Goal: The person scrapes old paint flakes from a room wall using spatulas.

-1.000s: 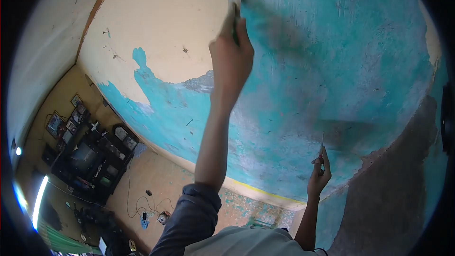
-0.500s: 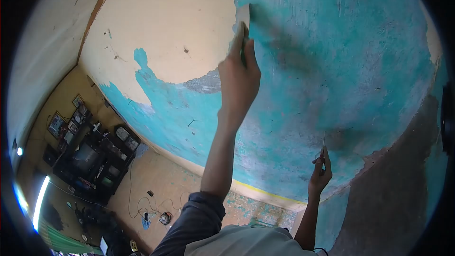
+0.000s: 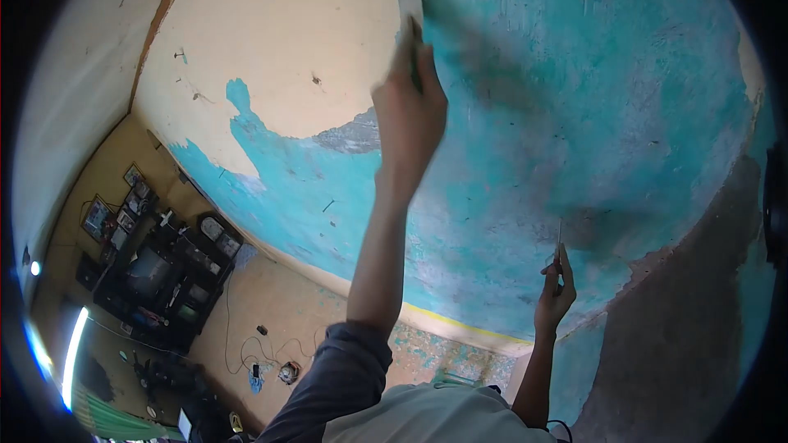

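My left hand [image 3: 410,119] is raised high and closed around the dark handle of a scraper [image 3: 413,5]. The pale blade lies close against the wall [image 3: 509,156], where cream paint [image 3: 279,41] meets the exposed turquoise surface. Lower and to the right, my right hand [image 3: 556,299] pinches a slim tool with a thin metal blade [image 3: 560,231], seen nearly edge-on and pointing up. Behind both hands, shadows fall on the turquoise, which is patchy with grey.
Paint flakes [image 3: 419,353] litter the floor at the wall's foot. A cable [image 3: 238,344] and small items lie farther left. A dark cabinet [image 3: 156,279] with framed pictures stands at the left. Nails [image 3: 329,206] stick out of the wall. Bare grey plaster [image 3: 665,328] shows at right.
My left hand and the scraper have moved slightly up and left along the paint edge. My right hand with its tool has shifted up a little.
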A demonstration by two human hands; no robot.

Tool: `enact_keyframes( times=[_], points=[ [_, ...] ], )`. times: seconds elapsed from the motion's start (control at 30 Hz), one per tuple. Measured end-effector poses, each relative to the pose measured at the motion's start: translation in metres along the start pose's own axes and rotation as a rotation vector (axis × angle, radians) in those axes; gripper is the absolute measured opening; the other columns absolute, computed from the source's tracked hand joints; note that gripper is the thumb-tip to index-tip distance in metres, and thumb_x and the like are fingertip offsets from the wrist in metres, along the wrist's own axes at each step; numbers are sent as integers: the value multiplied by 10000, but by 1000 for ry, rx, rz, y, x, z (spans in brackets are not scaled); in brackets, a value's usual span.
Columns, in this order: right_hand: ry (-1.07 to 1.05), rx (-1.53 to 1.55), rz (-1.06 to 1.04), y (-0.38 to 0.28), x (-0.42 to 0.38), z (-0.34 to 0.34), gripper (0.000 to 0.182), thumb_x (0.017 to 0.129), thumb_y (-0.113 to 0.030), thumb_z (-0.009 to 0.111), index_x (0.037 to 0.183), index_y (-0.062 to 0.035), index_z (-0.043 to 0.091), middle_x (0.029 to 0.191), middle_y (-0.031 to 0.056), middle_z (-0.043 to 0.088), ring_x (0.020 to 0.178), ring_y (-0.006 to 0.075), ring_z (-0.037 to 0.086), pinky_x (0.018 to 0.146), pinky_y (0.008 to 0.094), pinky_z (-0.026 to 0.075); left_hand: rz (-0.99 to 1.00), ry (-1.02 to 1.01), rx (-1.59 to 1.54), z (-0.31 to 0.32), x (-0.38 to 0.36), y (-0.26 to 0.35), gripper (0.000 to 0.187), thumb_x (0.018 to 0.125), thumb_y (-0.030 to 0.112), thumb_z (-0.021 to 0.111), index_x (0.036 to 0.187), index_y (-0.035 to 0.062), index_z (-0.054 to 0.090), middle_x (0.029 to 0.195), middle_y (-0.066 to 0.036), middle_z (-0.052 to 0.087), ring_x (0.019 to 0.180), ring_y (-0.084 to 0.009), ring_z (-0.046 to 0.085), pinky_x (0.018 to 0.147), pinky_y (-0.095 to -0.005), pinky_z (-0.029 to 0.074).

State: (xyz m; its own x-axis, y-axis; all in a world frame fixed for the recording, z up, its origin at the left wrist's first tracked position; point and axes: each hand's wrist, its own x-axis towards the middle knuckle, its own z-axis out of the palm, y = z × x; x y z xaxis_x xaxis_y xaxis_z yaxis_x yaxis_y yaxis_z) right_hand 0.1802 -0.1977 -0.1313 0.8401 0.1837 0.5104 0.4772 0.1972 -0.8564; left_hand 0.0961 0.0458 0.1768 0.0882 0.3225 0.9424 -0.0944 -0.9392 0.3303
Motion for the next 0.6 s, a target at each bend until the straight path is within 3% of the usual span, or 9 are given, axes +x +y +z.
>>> enact_keyframes(
  times=[0.1, 0.3, 0.37, 0.43, 0.47, 0.53, 0.6],
  points=[
    [13, 40, -26, 4, 1, 1, 407, 1073, -58, 535, 1473, -22, 605, 1141, 82, 709, 894, 107, 606, 744, 254, 525, -59, 2, -2, -16, 58, 18, 460, 1093, 262, 524, 1449, -20, 590, 1335, -271, 683, 1230, -334, 693, 987, -401, 554],
    [6, 65, -20, 2, -1, 3, 409, 1079, -61, 537, 1482, -26, 597, 1185, 82, 713, 883, 102, 587, 767, 249, 517, -79, -39, 40, -16, 26, 17, 461, 1091, 252, 525, 1455, -24, 580, 1334, -260, 685, 1227, -355, 691, 1012, -408, 552],
    [1, 54, -12, 0, -1, 4, 404, 1072, -39, 543, 1469, 10, 596, 1093, 73, 689, 883, 112, 580, 809, 282, 523, -87, -54, 17, -11, 35, 10, 460, 1089, 250, 528, 1454, -23, 581, 1334, -258, 685, 1223, -362, 691, 1011, -407, 554],
    [-5, 50, -23, 3, -1, 2, 404, 1072, -40, 542, 1469, 11, 595, 1089, 73, 688, 881, 113, 580, 810, 283, 523, 205, 100, 170, -7, 73, 1, 397, 1085, 174, 515, 1398, -52, 602, 980, -299, 740, 773, -418, 739, 663, -396, 573],
    [-19, 44, -30, 4, -1, 2, 405, 1072, -40, 541, 1469, 12, 595, 1085, 73, 687, 878, 114, 579, 811, 284, 523, 184, 77, 140, -13, 93, 10, 373, 1078, 170, 523, 1366, -46, 622, 899, -285, 728, 753, -421, 733, 643, -421, 559],
    [-6, 47, -38, 5, 0, 3, 406, 1070, -39, 537, 1469, 11, 596, 1085, 75, 687, 874, 116, 580, 812, 286, 524, -170, -40, 105, -25, 111, 42, 437, 1086, 286, 532, 1405, 7, 636, 1235, -268, 724, 1142, -381, 724, 930, -421, 572],
    [0, 52, -36, 6, -2, 5, 408, 1068, -38, 533, 1469, 9, 597, 1084, 77, 687, 869, 118, 581, 813, 288, 524, 21, -40, 145, -27, 98, 34, 449, 1089, 305, 520, 1409, 11, 634, 1223, -267, 728, 1108, -384, 734, 921, -433, 574]
  ],
)
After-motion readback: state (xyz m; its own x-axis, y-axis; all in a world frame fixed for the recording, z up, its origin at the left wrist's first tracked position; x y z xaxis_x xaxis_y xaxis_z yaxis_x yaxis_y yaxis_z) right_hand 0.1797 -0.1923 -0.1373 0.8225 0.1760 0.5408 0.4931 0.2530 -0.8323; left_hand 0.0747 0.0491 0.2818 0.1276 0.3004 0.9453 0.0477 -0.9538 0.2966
